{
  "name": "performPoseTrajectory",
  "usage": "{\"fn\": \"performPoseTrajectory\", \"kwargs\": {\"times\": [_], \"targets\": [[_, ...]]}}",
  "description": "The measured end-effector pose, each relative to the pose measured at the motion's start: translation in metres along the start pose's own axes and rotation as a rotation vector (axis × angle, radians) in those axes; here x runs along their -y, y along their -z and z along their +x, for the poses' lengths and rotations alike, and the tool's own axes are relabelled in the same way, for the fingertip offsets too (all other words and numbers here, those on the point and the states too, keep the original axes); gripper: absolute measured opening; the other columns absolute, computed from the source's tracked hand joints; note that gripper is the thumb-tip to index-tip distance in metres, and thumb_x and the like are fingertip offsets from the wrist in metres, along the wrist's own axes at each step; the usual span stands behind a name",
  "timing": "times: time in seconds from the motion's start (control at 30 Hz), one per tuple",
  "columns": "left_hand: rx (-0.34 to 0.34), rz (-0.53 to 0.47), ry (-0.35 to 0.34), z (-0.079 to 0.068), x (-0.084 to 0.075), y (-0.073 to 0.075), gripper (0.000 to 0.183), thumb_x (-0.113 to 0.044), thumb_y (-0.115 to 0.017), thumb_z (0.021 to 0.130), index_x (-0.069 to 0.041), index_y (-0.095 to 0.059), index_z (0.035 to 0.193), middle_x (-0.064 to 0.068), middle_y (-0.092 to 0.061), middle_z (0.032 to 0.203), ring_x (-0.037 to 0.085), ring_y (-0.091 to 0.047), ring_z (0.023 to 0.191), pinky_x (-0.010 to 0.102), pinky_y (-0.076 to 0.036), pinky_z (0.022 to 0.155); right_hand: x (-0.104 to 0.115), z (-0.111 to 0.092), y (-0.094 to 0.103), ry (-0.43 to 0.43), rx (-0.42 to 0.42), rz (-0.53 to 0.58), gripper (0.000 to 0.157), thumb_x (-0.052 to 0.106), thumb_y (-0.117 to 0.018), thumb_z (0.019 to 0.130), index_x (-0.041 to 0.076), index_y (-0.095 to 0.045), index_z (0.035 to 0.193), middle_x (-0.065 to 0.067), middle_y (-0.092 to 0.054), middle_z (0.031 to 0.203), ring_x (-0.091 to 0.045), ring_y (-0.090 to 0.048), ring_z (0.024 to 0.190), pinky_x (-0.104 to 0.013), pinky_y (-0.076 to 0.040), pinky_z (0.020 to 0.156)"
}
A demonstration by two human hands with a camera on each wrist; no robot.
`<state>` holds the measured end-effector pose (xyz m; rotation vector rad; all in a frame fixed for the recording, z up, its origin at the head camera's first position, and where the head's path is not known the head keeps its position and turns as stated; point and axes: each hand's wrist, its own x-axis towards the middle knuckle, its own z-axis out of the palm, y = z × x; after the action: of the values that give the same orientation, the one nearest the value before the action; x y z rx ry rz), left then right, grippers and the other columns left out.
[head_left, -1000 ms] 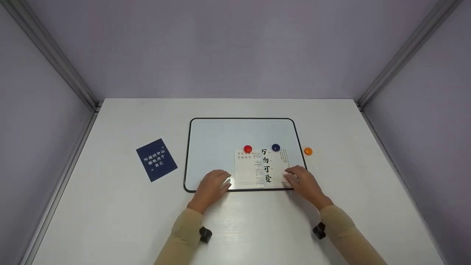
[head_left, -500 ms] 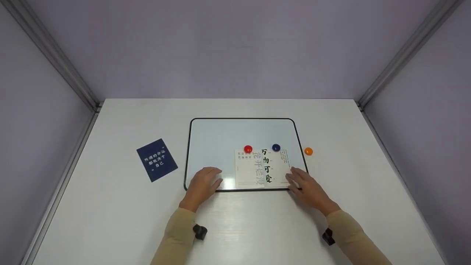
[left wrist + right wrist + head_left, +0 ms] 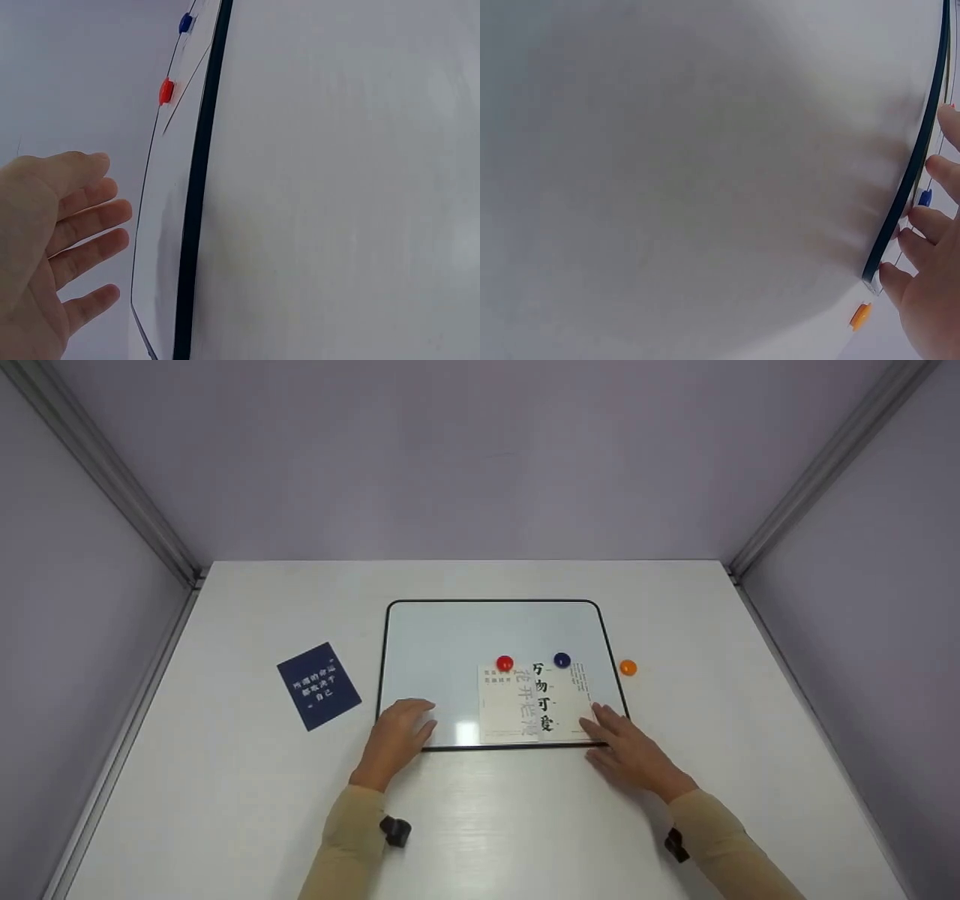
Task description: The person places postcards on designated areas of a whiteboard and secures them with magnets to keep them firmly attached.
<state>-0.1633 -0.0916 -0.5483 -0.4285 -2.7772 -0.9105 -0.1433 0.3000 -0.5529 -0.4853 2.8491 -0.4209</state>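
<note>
My left hand [image 3: 391, 737] is over the lower left corner of a whiteboard [image 3: 435, 637], its fingers apart and holding nothing, as the left wrist view also shows. At the board's lower right corner, my right hand [image 3: 630, 750] has its fingers spread, with fingertips at the edge of a white card with black Chinese characters [image 3: 566, 705]. Beside that card on the board lies another pale card with grey characters [image 3: 502, 712]. A red round magnet [image 3: 505, 663] sits on the pale card's top edge, and a dark blue magnet [image 3: 562, 660] on the black-lettered card's top edge.
An orange magnet [image 3: 628, 667] lies on the table just right of the board. To the left, a dark blue card with white characters [image 3: 319, 686] lies tilted on the white table [image 3: 465, 825]. Pale walls [image 3: 480, 465] enclose the back and sides.
My left hand has moved left, away from the pale card to the board's corner. My right hand has shifted slightly right and down, its fingers spreading. Cards and magnets have stayed put.
</note>
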Motion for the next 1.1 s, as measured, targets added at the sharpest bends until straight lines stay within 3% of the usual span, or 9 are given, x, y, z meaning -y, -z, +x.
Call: {"fn": "performPoseTrajectory", "kwargs": {"times": [0.4,0.7,1.1], "targets": [[0.006,-0.040,0.097,-0.004,0.012,0.011,0.026,-0.018,-0.065,0.091,-0.007,-0.067,0.114,0.011,-0.069,0.119,0.029,-0.062,0.117,0.042,-0.050,0.104,-0.005,-0.004,-0.004,-0.037,0.039,0.083,0.062,0.044,-0.055,0.095,0.031,-0.030,0.151,-0.003,-0.014,0.165,-0.030,-0.013,0.153,-0.054,-0.019,0.123],[-0.019,-0.025,0.123,-0.005,0.021,0.016,0.025,-0.017,-0.065,0.092,-0.006,-0.066,0.114,0.013,-0.069,0.118,0.030,-0.063,0.116,0.042,-0.051,0.102,-0.003,-0.002,-0.002,-0.034,0.059,0.135,0.062,0.040,-0.056,0.095,0.029,-0.032,0.151,-0.003,-0.014,0.165,-0.029,-0.011,0.154,-0.050,-0.012,0.125],[0.044,-0.073,0.258,-0.005,0.029,0.027,0.031,-0.021,-0.060,0.095,-0.007,-0.063,0.122,0.015,-0.064,0.128,0.032,-0.057,0.125,0.045,-0.046,0.108,-0.005,-0.002,-0.004,-0.028,0.055,0.137,0.062,0.041,-0.055,0.096,0.028,-0.031,0.151,-0.003,-0.013,0.165,-0.029,-0.011,0.154,-0.051,-0.011,0.125]]}}
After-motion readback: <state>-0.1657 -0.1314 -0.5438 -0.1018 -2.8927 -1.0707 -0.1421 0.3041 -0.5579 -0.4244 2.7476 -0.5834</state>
